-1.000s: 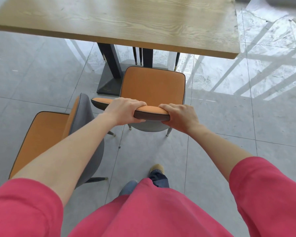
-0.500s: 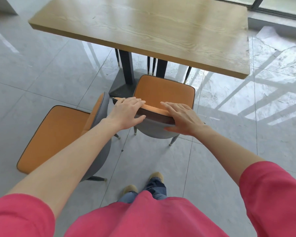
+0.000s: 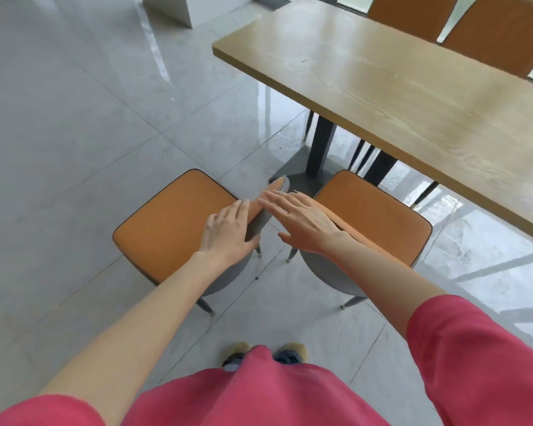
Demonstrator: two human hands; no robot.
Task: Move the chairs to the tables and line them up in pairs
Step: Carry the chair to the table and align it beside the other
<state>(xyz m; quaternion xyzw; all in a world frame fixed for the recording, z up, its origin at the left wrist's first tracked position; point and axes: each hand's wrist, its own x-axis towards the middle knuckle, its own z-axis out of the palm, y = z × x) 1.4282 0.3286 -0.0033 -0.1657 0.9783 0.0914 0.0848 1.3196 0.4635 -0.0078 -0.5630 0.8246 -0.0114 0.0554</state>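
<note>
Two orange-cushioned chairs with grey shells stand by the near edge of the wooden table (image 3: 397,96). The right chair (image 3: 373,216) has its seat partly under the table. The left chair (image 3: 173,222) stands out on the floor, turned sideways, its backrest toward the right chair. My left hand (image 3: 228,232) lies open over the left chair's backrest, fingers spread. My right hand (image 3: 302,219) hovers open, flat, above the gap between the two backrests. Neither hand grips anything.
Two more orange chairs (image 3: 462,23) stand on the table's far side by the window. The table's black pedestal (image 3: 317,149) rises behind the near chairs. A white block (image 3: 182,7) stands at the back. My shoes (image 3: 268,352) are on the grey tiled floor.
Both hands let go of the right chair's backrest and opened. They shifted left, toward the left chair's backrest. The view swung left, showing the table's far side.
</note>
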